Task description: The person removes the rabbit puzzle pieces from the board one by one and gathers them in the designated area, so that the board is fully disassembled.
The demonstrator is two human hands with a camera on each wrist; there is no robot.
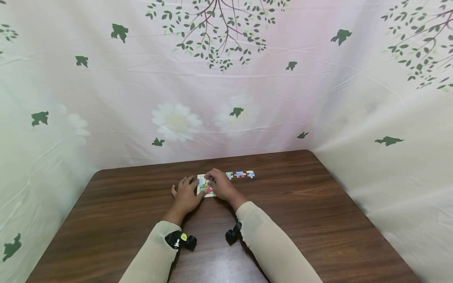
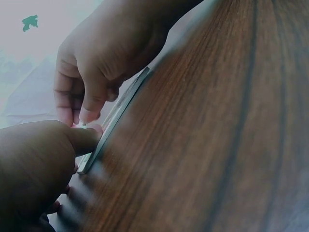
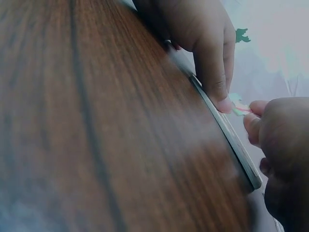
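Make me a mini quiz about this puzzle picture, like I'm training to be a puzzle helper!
1. Count: how many small, multicoloured loose jigsaw pieces can you see in a row on the dark-brown wood-grain table?

2. True or false: the left hand is touching the flat, rectangular picture board with a pale edge.

3. Choose: what is the right hand pinching?
A) a silver metal spoon
B) a thin, pale-green and pink jigsaw piece
C) a red plastic cup

Key: 1. Three. 2. True. 3. B.
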